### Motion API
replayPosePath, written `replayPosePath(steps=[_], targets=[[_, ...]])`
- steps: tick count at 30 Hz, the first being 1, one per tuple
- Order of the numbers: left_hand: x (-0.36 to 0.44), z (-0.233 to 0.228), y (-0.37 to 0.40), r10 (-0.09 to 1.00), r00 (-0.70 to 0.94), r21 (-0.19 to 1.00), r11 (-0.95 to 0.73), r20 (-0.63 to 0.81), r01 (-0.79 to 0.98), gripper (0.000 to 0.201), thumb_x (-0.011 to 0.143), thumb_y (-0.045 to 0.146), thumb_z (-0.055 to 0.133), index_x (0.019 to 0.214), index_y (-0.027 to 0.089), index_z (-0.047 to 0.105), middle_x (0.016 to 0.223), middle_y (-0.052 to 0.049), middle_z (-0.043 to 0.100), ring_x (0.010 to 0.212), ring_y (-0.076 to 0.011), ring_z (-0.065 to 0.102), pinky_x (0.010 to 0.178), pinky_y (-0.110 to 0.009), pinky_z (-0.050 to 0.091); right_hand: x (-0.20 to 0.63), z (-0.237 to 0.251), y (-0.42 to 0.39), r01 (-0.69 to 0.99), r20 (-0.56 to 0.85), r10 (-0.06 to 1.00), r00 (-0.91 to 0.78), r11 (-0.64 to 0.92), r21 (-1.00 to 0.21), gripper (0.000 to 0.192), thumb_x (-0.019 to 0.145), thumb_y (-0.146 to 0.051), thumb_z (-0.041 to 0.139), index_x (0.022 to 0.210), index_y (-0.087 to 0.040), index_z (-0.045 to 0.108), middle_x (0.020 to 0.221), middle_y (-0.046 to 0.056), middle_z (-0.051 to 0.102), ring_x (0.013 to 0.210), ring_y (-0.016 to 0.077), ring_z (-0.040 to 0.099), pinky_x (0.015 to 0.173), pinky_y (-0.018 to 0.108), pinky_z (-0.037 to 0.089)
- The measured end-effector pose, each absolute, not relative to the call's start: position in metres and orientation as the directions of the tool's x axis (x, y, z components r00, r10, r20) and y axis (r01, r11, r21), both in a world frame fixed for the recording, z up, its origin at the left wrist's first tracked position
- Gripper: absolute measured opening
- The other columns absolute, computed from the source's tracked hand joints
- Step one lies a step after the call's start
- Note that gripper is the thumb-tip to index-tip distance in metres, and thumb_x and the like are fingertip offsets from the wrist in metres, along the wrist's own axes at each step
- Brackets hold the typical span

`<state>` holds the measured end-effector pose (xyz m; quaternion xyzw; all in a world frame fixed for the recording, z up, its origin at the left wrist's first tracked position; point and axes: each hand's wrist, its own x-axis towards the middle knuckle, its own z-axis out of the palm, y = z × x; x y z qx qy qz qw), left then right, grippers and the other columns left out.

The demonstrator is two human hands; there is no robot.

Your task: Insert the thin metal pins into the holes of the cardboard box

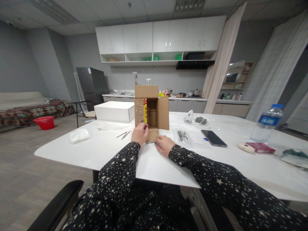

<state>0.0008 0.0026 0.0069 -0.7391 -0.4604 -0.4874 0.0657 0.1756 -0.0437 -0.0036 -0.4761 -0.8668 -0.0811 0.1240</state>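
Note:
A cardboard box (pixel 163 112) stands with its flaps spread and its opening facing me. Its left flap (pixel 139 110) carries many small round studs and a yellow-red strip (pixel 145 110). A row of small holes or dots crosses the lower flap (pixel 153 136), lying toward me. My left hand (pixel 140 133) is closed at the bottom of the left flap; whatever its fingertips pinch is too small to name. At the lower flap's front edge, my right hand (pixel 165 145) has curled fingers on the end of a thin metal rod (pixel 150 142).
Long nails or screws (pixel 125 134) lie left of my hands. To the right are a clear case of small metal parts (pixel 184 137), a phone (pixel 213 138), a water bottle (pixel 267 123) and a dark red box (pixel 263 148). A white box (pixel 115 111) stands back left; crumpled white tissue (pixel 80 136) lies nearer.

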Motion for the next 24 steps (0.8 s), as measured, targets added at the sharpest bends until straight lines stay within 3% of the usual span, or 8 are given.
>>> replayPosePath(steps=[7, 24], targets=[[0.0002, 0.0056, 0.0024, 0.671, 0.103, 0.384, -0.536, 0.734, 0.752, 0.011, 0.083, 0.022, 0.048, 0.090, 0.020, 0.056, 0.086, -0.003, 0.064, 0.075, -0.0145, 0.059, 0.070, -0.027, 0.046, 0.1757, -0.0043, -0.0432, 0.845, 0.295, 0.804, -0.517, 0.533, 0.028, 0.025, 0.089, -0.024, 0.042, 0.102, -0.019, 0.063, 0.101, 0.008, 0.058, 0.093, 0.0203, 0.050, 0.082, 0.031, 0.037], [-0.0006, 0.0050, 0.0031, 0.696, 0.151, 0.309, -0.490, 0.702, 0.815, 0.012, 0.082, 0.023, 0.051, 0.083, 0.020, 0.063, 0.086, -0.003, 0.061, 0.074, -0.0147, 0.058, 0.072, -0.028, 0.046, 0.1762, -0.0048, -0.0424, 0.849, 0.286, 0.811, -0.511, 0.528, 0.018, 0.026, 0.089, -0.025, 0.042, 0.103, -0.019, 0.063, 0.103, 0.009, 0.057, 0.094, 0.0202, 0.049, 0.083, 0.031, 0.036]])
